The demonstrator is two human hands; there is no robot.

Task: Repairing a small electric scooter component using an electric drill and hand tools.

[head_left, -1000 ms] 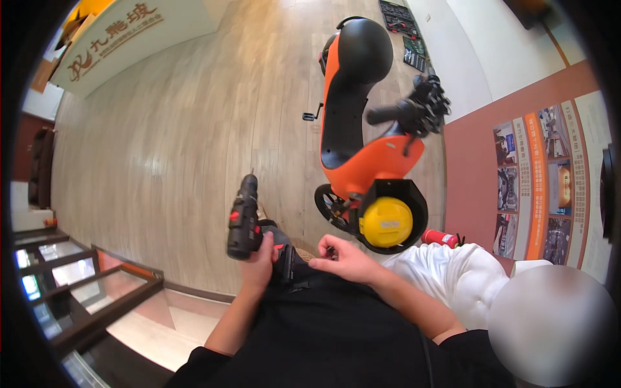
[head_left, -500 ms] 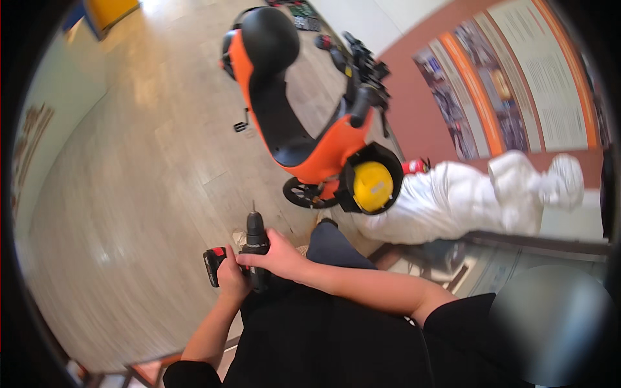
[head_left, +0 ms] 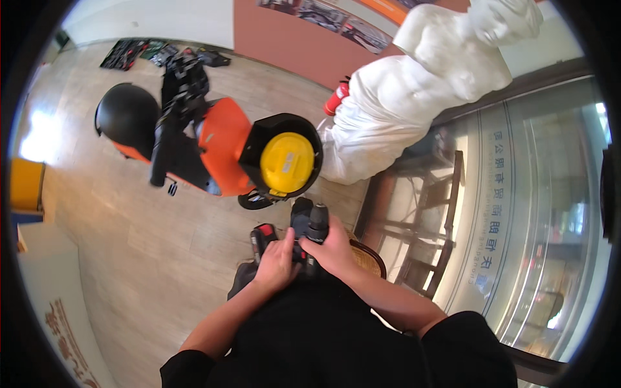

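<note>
A black cordless drill [head_left: 317, 221] with red accents is held in front of my body, its chuck pointing away from me. My right hand [head_left: 335, 251] wraps round the drill's body just behind the chuck. My left hand [head_left: 278, 264] is closed about the handle, with the battery pack [head_left: 262, 239] showing at its left. Fingers and palms hide most of the handle. Whether a bit sits in the chuck is hard to see from this angle. Just beyond the drill, a yellow hard hat [head_left: 286, 161] lies in the black front basket [head_left: 251, 155] of an orange scooter [head_left: 224, 145].
A white statue [head_left: 388, 110] stands ahead to the right, with a red fire extinguisher [head_left: 336, 98] beside it. Glass panels [head_left: 511, 213] line the right. A woven seat [head_left: 367, 264] is close by my right arm. Tools [head_left: 126, 54] lie on the floor by the far wall.
My view has swung to the right, so the scooter and statue appear farther left. Both hands still hold the drill, now closer to the basket in the picture.
</note>
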